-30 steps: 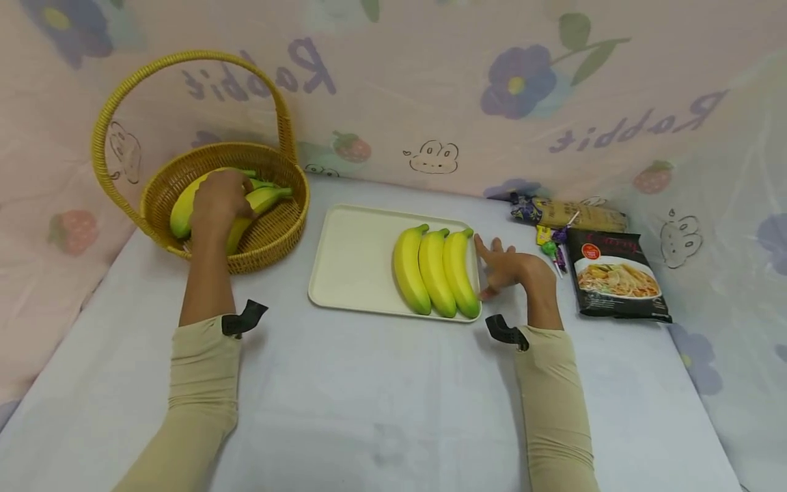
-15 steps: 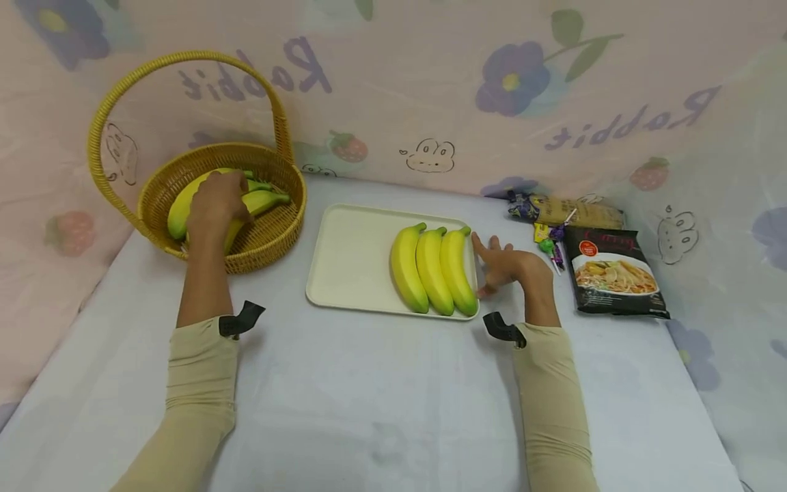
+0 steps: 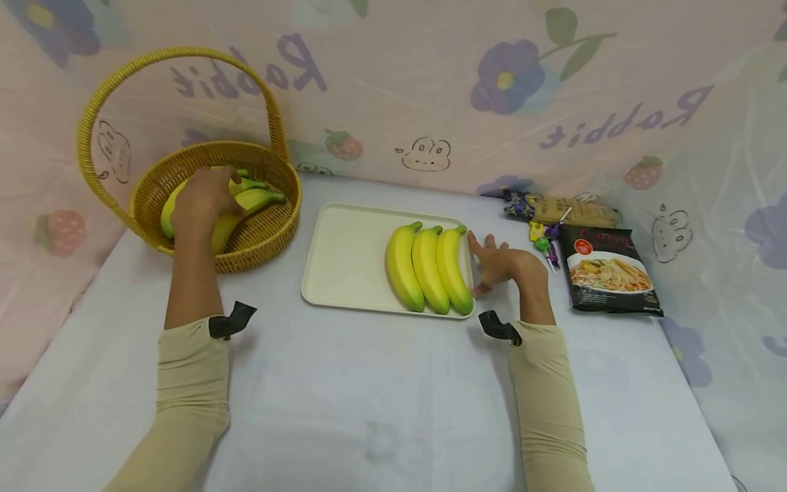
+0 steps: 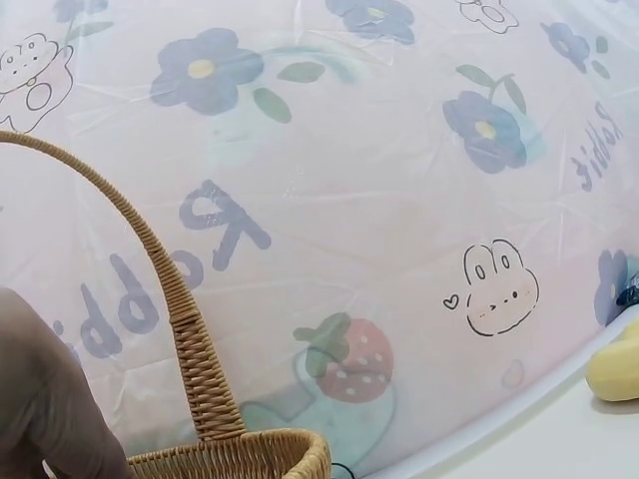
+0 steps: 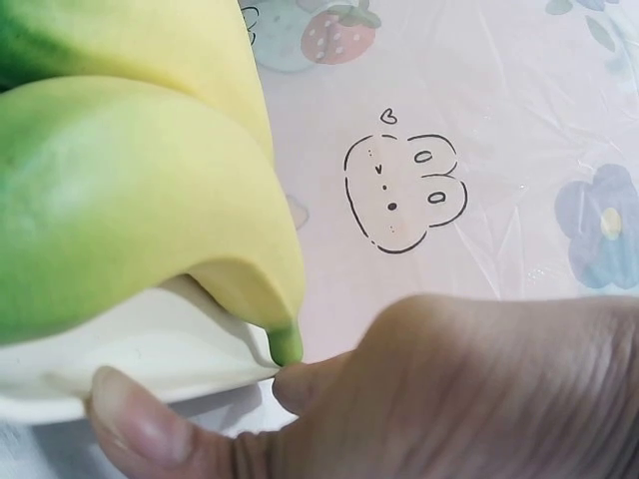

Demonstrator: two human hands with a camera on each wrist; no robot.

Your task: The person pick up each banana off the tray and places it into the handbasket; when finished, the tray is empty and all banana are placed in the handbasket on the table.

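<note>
In the head view, the left hand (image 3: 203,198) reaches into a woven basket (image 3: 264,249) at the left, over several bananas (image 3: 253,199). Its thumb and a finger show either side of a banana; the other fingertips are hidden, so I cannot tell whether it grips one. In the left wrist view only part of that hand (image 4: 45,409) shows, behind the basket rim (image 4: 300,449). Three bananas (image 3: 427,270) lie side by side on the right part of a cream tray (image 3: 347,256). The right hand (image 3: 501,265), fingers spread, has its thumb and index finger at the tray's right edge.
Right of the tray lie a black noodle packet (image 3: 609,270), a long tan packet (image 3: 572,210) and small wrapped lollipops (image 3: 544,240). A patterned curtain (image 3: 381,89) hangs behind the white tabletop (image 3: 369,383). The basket's tall handle (image 3: 98,96) arches above it.
The whole head view has drifted slightly left. The left hand has shifted a little left over the bananas in the basket. The right hand stays at the tray edge.
</note>
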